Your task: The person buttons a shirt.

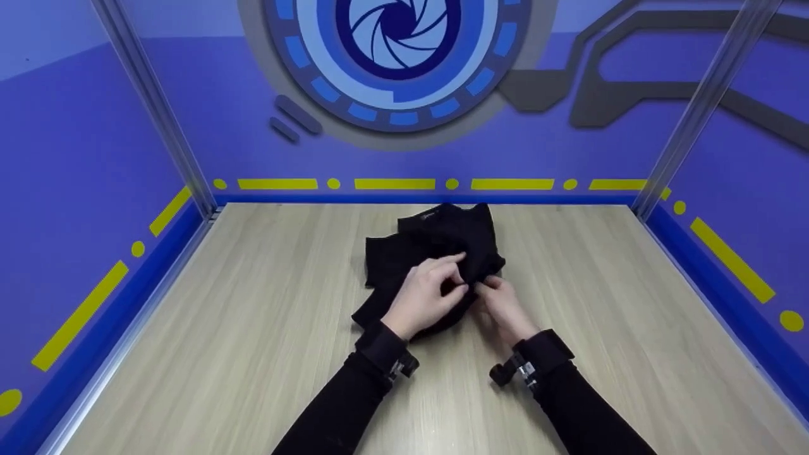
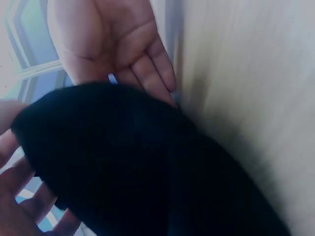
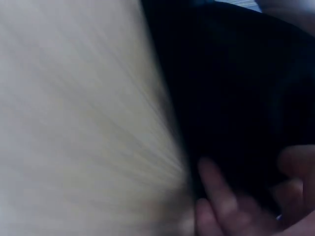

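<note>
One black cloth lies rumpled on the bench; left hand fingers pinch a fold; right hand fingers grip its edge.

Wood-grain table; purple-blue walls; metal corner posts; yellow dashes.

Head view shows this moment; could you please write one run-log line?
left hand: holds black garment | right hand: grips its right edge | garment: rumpled on wood-grain table
</note>
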### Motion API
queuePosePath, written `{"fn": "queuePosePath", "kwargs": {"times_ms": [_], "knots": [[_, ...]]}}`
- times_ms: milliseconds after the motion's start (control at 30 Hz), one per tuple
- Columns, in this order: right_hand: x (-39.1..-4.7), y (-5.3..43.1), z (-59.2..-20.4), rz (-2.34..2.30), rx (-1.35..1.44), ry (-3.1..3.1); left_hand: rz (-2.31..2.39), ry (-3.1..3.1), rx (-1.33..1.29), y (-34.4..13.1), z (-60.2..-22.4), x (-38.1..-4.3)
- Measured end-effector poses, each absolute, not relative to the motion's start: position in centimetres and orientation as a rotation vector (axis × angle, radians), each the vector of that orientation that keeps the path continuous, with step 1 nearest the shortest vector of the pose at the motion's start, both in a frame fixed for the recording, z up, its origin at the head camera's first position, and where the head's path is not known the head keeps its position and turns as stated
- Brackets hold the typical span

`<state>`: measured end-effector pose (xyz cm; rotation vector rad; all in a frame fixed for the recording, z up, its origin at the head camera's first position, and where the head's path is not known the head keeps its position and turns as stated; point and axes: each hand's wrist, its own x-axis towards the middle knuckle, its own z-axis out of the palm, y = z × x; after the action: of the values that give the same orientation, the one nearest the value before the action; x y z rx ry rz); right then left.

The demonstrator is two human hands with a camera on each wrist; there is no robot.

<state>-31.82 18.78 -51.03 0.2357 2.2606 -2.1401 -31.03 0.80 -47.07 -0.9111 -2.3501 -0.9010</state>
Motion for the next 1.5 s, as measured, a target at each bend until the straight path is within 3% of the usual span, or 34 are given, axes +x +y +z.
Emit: {"fn": "queuePosePath", "kwargs": {"times_ms": [233,400,533,767,1033,1233,1500], "knots": [[-31.9,20.4,-49.7,-2.374,0.484,2.289,-0.839,-2.493,-1.126,1.6,-47.6,-30.5],[-32.1,21.0,-49.3,-2.362,0.285,2.130,-0.807,-2.570,-1.317,1.7,-48.1,-30.1],[-32.5,21.5,-49.6,-2.417,0.155,2.087,-1.036,-2.625,-1.388,1.2,-48.1,-30.5],[-33.1,22.9,-50.1,-2.601,0.148,2.108,-1.625,-2.650,-0.941,-1.5,-47.9,-32.5],[-33.3,24.0,-50.8,-2.703,0.236,2.095,-1.589,-2.776,-0.449,-5.0,-49.0,-34.2],[-33.8,25.5,-51.5,-2.755,0.368,1.989,-1.711,-3.045,-0.451,-4.1,-49.0,-33.0],[-34.5,27.5,-52.1,-2.607,0.475,1.886,-1.523,-3.132,-0.706,-2.8,-48.9,-32.3]]}}
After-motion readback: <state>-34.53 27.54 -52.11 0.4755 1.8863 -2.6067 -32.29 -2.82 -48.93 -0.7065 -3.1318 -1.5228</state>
